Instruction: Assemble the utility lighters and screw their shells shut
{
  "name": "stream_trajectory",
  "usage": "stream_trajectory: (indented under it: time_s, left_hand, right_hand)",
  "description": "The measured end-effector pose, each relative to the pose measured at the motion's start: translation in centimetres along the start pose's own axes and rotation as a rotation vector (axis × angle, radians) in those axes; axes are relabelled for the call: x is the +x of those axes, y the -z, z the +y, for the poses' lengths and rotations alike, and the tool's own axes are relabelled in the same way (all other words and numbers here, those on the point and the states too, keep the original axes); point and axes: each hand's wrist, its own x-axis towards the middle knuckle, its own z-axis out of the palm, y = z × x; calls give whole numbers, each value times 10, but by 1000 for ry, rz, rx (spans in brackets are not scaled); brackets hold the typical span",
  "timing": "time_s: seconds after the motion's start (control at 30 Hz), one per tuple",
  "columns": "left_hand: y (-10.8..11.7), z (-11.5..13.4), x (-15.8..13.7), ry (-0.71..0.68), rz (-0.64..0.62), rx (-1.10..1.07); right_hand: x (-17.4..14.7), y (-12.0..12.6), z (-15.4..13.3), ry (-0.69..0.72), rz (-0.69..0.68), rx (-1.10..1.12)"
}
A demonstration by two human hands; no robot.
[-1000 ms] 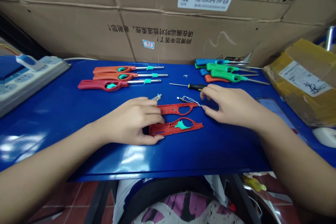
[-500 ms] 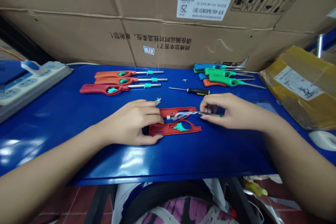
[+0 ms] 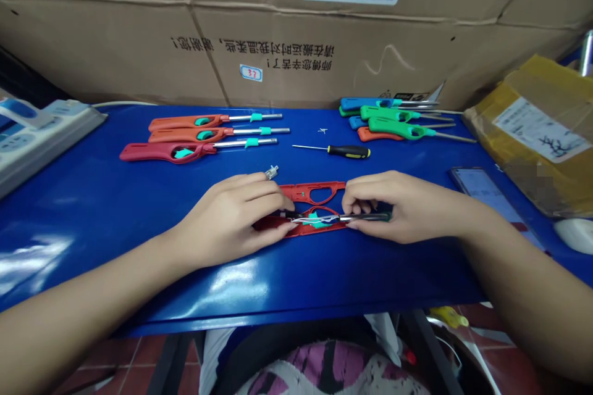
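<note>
Two red lighter shell halves lie side by side before me: the far red half point(image 3: 327, 186) and the near red half point(image 3: 319, 231), which has a teal trigger point(image 3: 316, 220) in it. My right hand point(image 3: 393, 205) pinches a metal lighter tube point(image 3: 365, 217) just past the right end of the shell. White wires point(image 3: 315, 220) run left from the tube over the trigger. At their left end, my left hand point(image 3: 245, 210) grips a small black part point(image 3: 291, 215) between thumb and index finger, over the near half. A small metal piece point(image 3: 272, 171) lies beyond the left fingers.
Assembled red and orange lighters point(image 3: 171, 151) lie at back left, several coloured lighters point(image 3: 393, 129) at back right. Between them sits a screwdriver point(image 3: 347, 151). A phone point(image 3: 491, 194), yellow-taped parcel point(image 3: 532, 129) and power strip point(image 3: 50, 129) flank the area. Behind stands a large carton point(image 3: 259, 24).
My right hand has brought the tube and wires nearer, over the near shell half. My left thumb and index finger have closed on the black part. The view has tilted down slightly.
</note>
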Motion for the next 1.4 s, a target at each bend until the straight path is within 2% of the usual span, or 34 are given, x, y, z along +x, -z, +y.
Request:
stream_trajectory:
  time_s: [0.13, 0.3, 0.43, 0.6, 0.9, 1.1, 1.27, 1.4]
  left_hand:
    - [-3, -3, -1, -19, -53, 5]
    - [-4, -3, -1, -56, -51, 4]
    - [-1, 1, 0, -174, -16, -26]
    - [-2, 2, -1, -272, -39, -46]
    - [-6, 0, -3, -269, -57, -122]
    - [-7, 0, -4, -251, 7, -141]
    - [-10, -2, -6, -184, 10, -168]
    - [-11, -2, -6, -140, 17, -195]
  right_hand:
    - [2, -2, 1, 19, -15, -11]
    - [12, -19, 1, 51, 111, -48]
    - [17, -28, 5, 57, 118, -9]
    - [17, -25, 6, 65, 100, 30]
    - [16, -23, 0, 24, 106, 82]
    - [16, -25, -4, 46, 77, 49]
    - [16, -27, -3, 129, 144, 0]
    - [15, -25, -4, 133, 232, -84]
